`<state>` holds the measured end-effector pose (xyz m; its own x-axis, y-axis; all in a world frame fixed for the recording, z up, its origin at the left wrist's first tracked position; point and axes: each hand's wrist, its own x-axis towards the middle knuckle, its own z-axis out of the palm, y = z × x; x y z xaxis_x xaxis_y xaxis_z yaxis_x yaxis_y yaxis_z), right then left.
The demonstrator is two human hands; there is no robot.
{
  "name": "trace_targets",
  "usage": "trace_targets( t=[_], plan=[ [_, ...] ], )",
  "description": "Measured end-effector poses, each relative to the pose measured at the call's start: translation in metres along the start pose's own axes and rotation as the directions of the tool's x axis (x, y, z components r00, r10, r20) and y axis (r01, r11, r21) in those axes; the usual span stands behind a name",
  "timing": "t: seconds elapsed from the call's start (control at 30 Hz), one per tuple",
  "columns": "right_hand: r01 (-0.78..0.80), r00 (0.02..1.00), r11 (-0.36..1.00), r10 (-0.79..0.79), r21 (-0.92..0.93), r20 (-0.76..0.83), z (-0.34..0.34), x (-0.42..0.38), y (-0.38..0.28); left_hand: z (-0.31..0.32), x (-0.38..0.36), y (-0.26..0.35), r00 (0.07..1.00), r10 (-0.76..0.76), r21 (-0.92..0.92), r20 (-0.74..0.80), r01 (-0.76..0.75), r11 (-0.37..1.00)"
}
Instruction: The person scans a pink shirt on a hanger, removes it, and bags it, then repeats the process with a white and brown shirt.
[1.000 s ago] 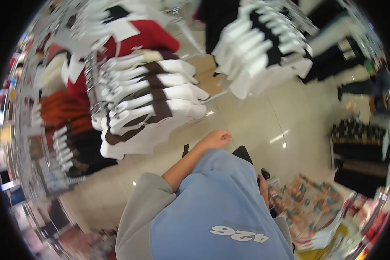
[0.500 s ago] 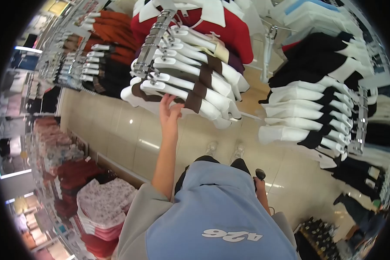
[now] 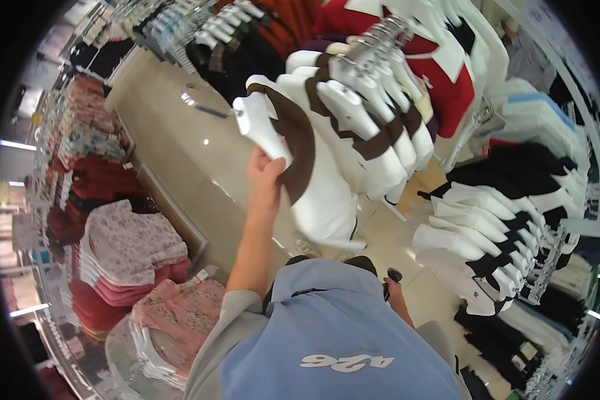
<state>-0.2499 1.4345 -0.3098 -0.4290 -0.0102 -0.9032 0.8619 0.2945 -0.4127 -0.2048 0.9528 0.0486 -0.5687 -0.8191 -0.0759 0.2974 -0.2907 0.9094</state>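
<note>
My left hand (image 3: 267, 180) is closed around a white hanger (image 3: 257, 127) whose metal hook points away to the left. A white and brown polo-style garment (image 3: 323, 177) hangs on that hanger, apart from the rack and tilted. Beside it, several similar white and brown garments (image 3: 387, 157) hang from a metal rack rail (image 3: 380, 37). Low at my side, my right hand (image 3: 398, 298) is closed around a black object with a rounded head (image 3: 394, 275); its kind is not clear.
Red garments with white collars (image 3: 440, 80) hang behind the rail. To the right is a rack of white and black garments (image 3: 473, 220). On the left stand displays with floral tops (image 3: 137, 233) and pink floral garments (image 3: 180, 313). Tiled floor (image 3: 173, 133) runs between them.
My left hand, earlier touching the front garment on the rail, now holds it by its hanger away to the left. The view has turned. My right hand stays low with the black object.
</note>
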Motion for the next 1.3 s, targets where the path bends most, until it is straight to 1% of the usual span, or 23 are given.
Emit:
trace_targets(
  t=[0.03,0.1,0.13,0.2,0.3,0.33,0.4,0.43,0.53,0.6,0.67,0.73,0.77,0.8,0.83,0.9,0.93,1.0,1.03,1.17,1.23,1.27,1.3],
  plan=[
    [0.007,1.000,0.999,-0.006,-0.036,0.009,0.012,0.001,-0.008,-0.020,-0.007,0.014,0.999,0.008,0.052,-0.039,-0.006,0.999],
    [0.036,0.999,0.996,-0.034,-0.086,0.028,0.039,-0.002,-0.024,-0.069,-0.021,0.043,0.996,-0.062,-0.004,0.060,0.063,0.998],
    [0.052,0.998,0.993,-0.049,-0.110,0.029,0.051,0.001,-0.031,-0.096,-0.023,0.051,0.998,-0.049,-0.022,0.041,0.049,0.999],
    [0.096,0.986,0.987,-0.077,-0.132,0.147,0.083,0.005,-0.037,-0.148,-0.029,0.061,0.966,0.060,-0.127,0.251,-0.028,0.991],
    [0.143,0.981,0.939,-0.092,-0.313,0.170,0.138,-0.001,-0.052,-0.195,-0.042,0.076,0.960,0.126,-0.293,0.250,-0.049,0.955],
    [0.185,0.975,0.910,-0.121,-0.371,0.188,0.156,0.004,-0.052,-0.202,-0.046,0.083,0.965,0.133,-0.300,0.224,-0.062,0.952],
    [0.230,0.965,0.879,-0.150,-0.418,0.216,0.186,-0.003,-0.055,-0.206,-0.053,0.097,0.998,0.040,-0.268,-0.041,-0.050,0.962],
    [0.278,0.952,0.857,-0.186,-0.433,0.244,0.210,-0.013,-0.062,-0.212,-0.051,0.100,0.997,0.049,-0.272,-0.062,-0.064,0.960],
    [0.385,0.918,0.780,-0.271,-0.492,0.289,0.273,-0.057,-0.095,-0.236,-0.033,0.103,0.995,0.042,-0.016,-0.086,-0.044,0.999],
    [0.528,0.845,0.728,-0.394,-0.438,0.362,0.308,-0.047,-0.106,-0.248,-0.014,0.095,0.992,0.085,-0.018,-0.095,-0.088,0.996],
    [0.533,0.821,0.741,-0.336,-0.408,0.462,0.353,-0.069,-0.136,-0.256,0.006,0.094,0.988,0.129,0.014,-0.086,-0.128,0.992],
    [0.535,0.782,0.761,-0.282,-0.367,0.556,0.411,-0.095,-0.173,-0.261,0.028,0.103,0.996,0.076,-0.200,-0.048,-0.084,0.976],
    [0.539,0.703,0.795,-0.242,-0.279,0.668,0.441,-0.101,-0.188,-0.266,0.041,0.107,0.999,0.050,-0.297,-0.016,-0.053,0.953],
    [0.526,0.606,0.828,-0.206,-0.193,0.768,0.471,-0.109,-0.203,-0.278,0.056,0.106,1.000,0.009,-0.270,-0.003,-0.009,0.963],
    [0.520,0.600,0.832,-0.193,-0.195,0.776,0.502,-0.118,-0.218,-0.286,0.070,0.106,1.000,0.009,-0.260,-0.016,-0.013,0.966],
    [0.585,0.428,0.798,-0.155,-0.143,0.890,0.561,-0.141,-0.245,-0.301,0.096,0.112,0.997,0.027,-0.115,-0.075,-0.036,0.993],
    [0.571,0.415,0.811,-0.146,-0.132,0.898,0.589,-0.154,-0.256,-0.313,0.110,0.114,0.995,0.003,-0.107,-0.098,-0.013,0.994],
    [0.620,0.229,0.784,-0.166,-0.012,0.959,0.638,-0.181,-0.276,-0.330,0.139,0.122,0.986,0.013,-0.038,-0.163,-0.019,0.999],
    [0.609,0.223,0.793,-0.159,-0.011,0.962,0.660,-0.198,-0.286,-0.335,0.154,0.126,0.974,0.031,-0.003,-0.223,-0.032,0.999],
    [0.789,-0.008,0.594,-0.244,0.156,0.970,0.740,-0.236,-0.291,-0.351,0.210,0.143,0.856,0.118,-0.013,-0.504,-0.144,0.989],
    [0.934,-0.027,0.351,-0.112,0.065,0.993,0.779,-0.278,-0.307,-0.368,0.223,0.151,0.813,0.135,-0.004,-0.567,-0.166,0.986],
    [0.963,-0.033,0.263,-0.116,0.063,0.993,0.800,-0.297,-0.309,-0.379,0.231,0.157,0.781,0.170,0.014,-0.601,-0.202,0.979],
    [0.965,-0.053,0.252,-0.078,0.071,0.996,0.821,-0.303,-0.307,-0.390,0.238,0.161,0.754,0.184,0.014,-0.631,-0.226,0.974]
  ],
)
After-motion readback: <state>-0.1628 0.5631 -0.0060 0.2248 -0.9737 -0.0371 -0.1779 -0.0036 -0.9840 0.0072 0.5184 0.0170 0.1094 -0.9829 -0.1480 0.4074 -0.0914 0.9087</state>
